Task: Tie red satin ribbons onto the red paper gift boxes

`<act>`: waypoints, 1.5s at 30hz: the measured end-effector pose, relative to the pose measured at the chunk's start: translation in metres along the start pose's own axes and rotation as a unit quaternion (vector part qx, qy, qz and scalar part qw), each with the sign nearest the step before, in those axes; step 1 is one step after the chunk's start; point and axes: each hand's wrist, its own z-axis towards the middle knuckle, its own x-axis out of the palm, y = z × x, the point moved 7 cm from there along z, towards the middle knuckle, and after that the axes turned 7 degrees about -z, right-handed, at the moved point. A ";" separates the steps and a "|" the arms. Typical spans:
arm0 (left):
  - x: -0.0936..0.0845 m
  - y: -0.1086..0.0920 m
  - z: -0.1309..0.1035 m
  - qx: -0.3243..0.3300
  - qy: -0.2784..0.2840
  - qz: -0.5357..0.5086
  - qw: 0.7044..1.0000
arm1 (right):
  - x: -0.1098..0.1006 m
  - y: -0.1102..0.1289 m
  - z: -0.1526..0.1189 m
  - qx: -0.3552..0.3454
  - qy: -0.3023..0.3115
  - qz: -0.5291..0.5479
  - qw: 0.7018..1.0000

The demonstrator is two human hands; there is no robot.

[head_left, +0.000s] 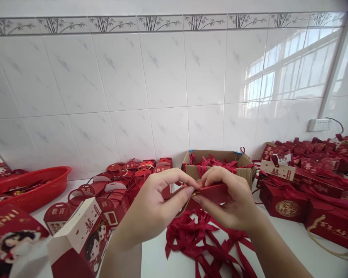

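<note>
Both hands meet above the middle of the table, pinching a small red paper gift box (216,192) between them. My left hand (158,202) grips its near left corner between thumb and fingers, where a little gold-coloured bit shows at the fingertips. The right hand (230,197) has its thumb and fingers closed on the box's top edge. My hands hide much of the box. Below it lies a loose heap of dark red ribbons (188,231). Behind the hands stands an open cardboard box (249,172) holding more red ribbon.
A white-and-red box (82,233) stands open at left, before several red gift boxes (113,202). A red plastic basin (53,181) sits farther left. On the right, ribboned red boxes (284,200) crowd the table. White tiled wall (162,73) rises behind, with a power socket (319,124).
</note>
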 end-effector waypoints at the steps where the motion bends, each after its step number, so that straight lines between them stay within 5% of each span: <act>1: 0.000 -0.002 0.000 0.008 0.000 0.002 1.000 | 0.000 0.000 0.000 -0.001 0.000 -0.001 1.000; 14: 0.003 -0.025 -0.010 0.186 0.011 -0.003 0.982 | -0.018 0.012 0.000 -0.067 -0.102 -0.029 0.992; 27: 0.006 -0.025 -0.009 0.215 -0.034 0.062 0.974 | -0.023 0.010 -0.001 -0.056 -0.135 -0.051 0.988; 35: 0.002 -0.020 -0.007 0.266 -0.075 -0.020 0.961 | -0.024 0.012 -0.003 -0.069 -0.158 -0.052 0.984; 45: 0.000 -0.017 -0.003 0.213 -0.138 0.102 0.962 | -0.010 -0.014 0.000 0.142 -0.100 0.135 0.975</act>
